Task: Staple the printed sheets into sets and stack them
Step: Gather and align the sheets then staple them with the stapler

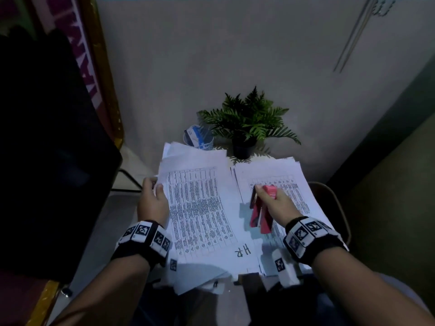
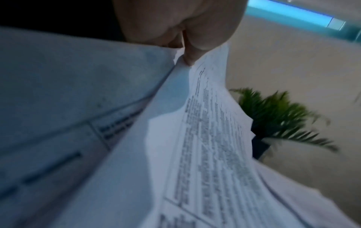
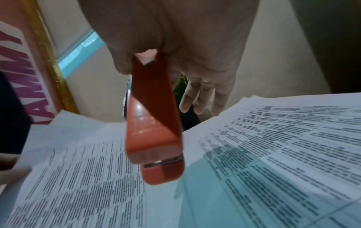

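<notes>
Two piles of printed sheets lie side by side on a small table. My left hand (image 1: pixel 154 196) pinches the left edge of the top sheets of the left pile (image 1: pixel 200 208), thumb on top; the left wrist view shows the thumb (image 2: pixel 190 50) pressing the lifted paper (image 2: pixel 195 138). My right hand (image 1: pixel 270 201) holds a red stapler (image 1: pixel 261 210) above the gap between the piles, over the right pile (image 1: pixel 294 191). In the right wrist view the stapler (image 3: pixel 154 123) hangs nose down over the sheets (image 3: pixel 273 146). "H.R" is handwritten near the left pile's front edge.
A potted fern (image 1: pixel 249 123) and a clear cup with a blue packet (image 1: pixel 199 137) stand behind the piles by the grey wall. A dark chair back (image 1: pixel 47 149) fills the left. More loose sheets (image 1: pixel 202 283) hang over the table's front edge.
</notes>
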